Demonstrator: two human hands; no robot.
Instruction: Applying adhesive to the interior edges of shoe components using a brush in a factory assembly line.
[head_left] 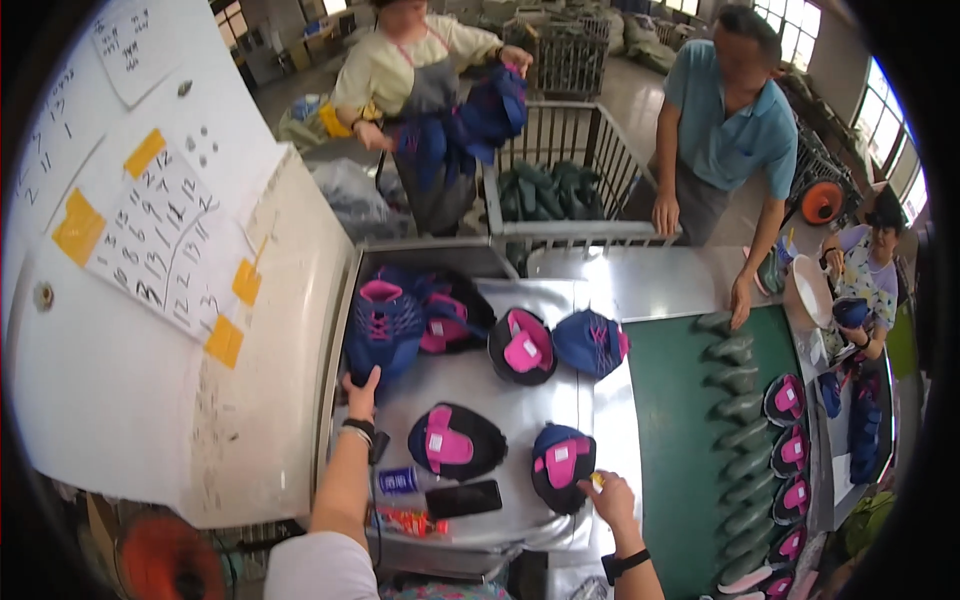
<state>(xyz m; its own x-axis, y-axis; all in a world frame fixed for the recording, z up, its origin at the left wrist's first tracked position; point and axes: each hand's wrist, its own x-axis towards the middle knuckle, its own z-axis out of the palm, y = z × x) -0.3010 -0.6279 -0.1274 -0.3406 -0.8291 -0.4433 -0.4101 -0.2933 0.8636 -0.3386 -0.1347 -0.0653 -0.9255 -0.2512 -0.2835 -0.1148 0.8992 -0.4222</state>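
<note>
On the left side of the metal tabletop, my left hand [362, 395] grips the toe end of a navy shoe upper [388, 325] with pink lining and laces. That upper leans on a pile with another navy and pink upper [445, 322]. My right hand [610, 500] is closed at the edge of an upturned shoe upper [563, 465] with a pink inside and a white label. A small yellow item [598, 479] shows between its fingers; its kind is unclear. Nearby lie more uppers, one black and pink [455, 441], one behind it [522, 346], and a navy one [590, 343].
A black phone [463, 499], blue-labelled container [397, 481] and red packet [412, 522] lie near the front edge. To the right, a green belt [670, 400] carries dark shoe lasts [745, 435] and several uppers [788, 398]. Co-workers stand beyond, around a barred cart [585, 228].
</note>
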